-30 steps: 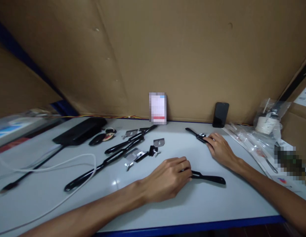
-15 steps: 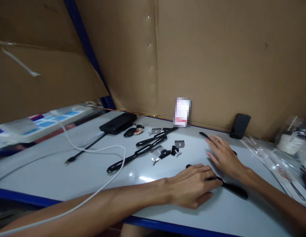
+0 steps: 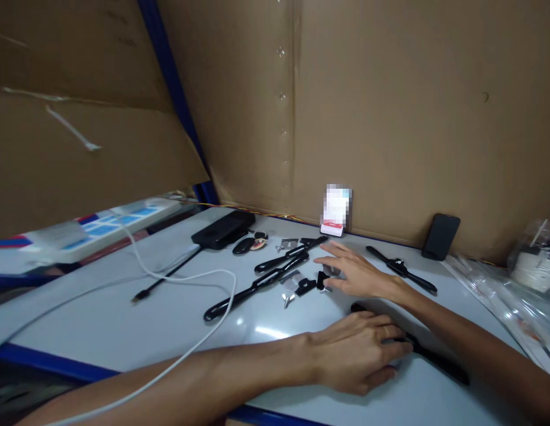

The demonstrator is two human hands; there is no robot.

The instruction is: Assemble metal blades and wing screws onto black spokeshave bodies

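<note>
clerk: item one, and its place?

checker: one long, glossy black bar tool with a slim handle at either end (image 3: 443, 364), on the pale grey tabletop (image 3: 168, 331), beneath the person's left hand (image 3: 359, 351). that hand's fingers were bent across its middle; how firmly they gripped could not be told, the palm side being hidden.

clerk: and the right hand (image 3: 352, 272)?

checker: fingers spread, nothing seen in its grasp; just beside a thin silver-grey metal plate (image 3: 331, 270) and a small black bracket (image 3: 321, 279), the thumb nearest the latter. whether it touched either could not be told.

clerk: handling notes?

checker: by judgement, the bar was stiff, moderately heavy and probably slick on its smooth finish; best held by one handle or both. the plate looked light, rigid and awkward to lift from flat; its edges might have been sharp, so the broad faces seemed the safer hold.

clerk: neighbouring stock?

checker: one loose, slotted black bar (image 3: 243, 294); one silver wing screw (image 3: 288, 300), near it.
</note>
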